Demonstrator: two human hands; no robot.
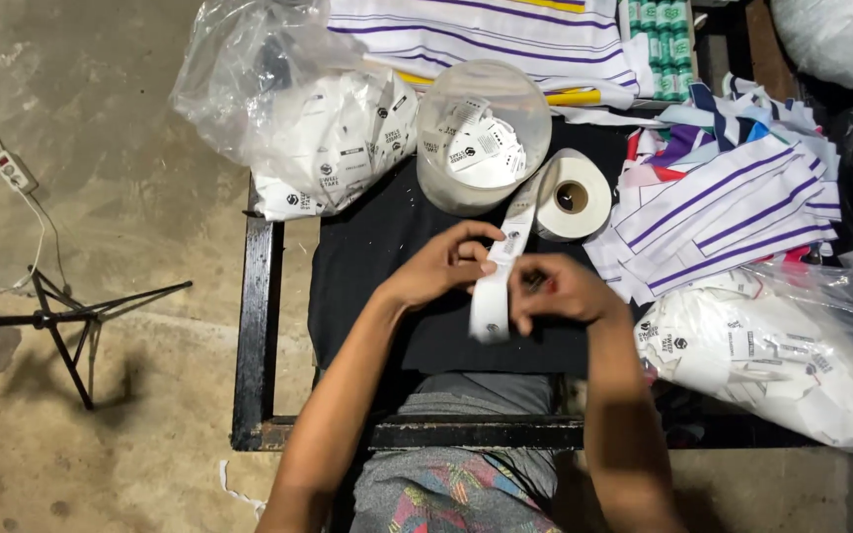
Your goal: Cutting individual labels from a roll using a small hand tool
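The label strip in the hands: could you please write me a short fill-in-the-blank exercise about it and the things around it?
1. Both hands, left hand and right hand, hold a white label strip that runs up to a ____ lying on the black cloth.
2. The round clear tub holds loose white ____.
3. The folded fabric pieces right of the roll have ____ stripes.
4. The clear plastic bag of labels lies to the ____ of the tub.

Missing words: roll; labels; purple; left

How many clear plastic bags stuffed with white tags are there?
2: one bag at the table's upper left, another bag at the right edge. More may lie outside the picture.
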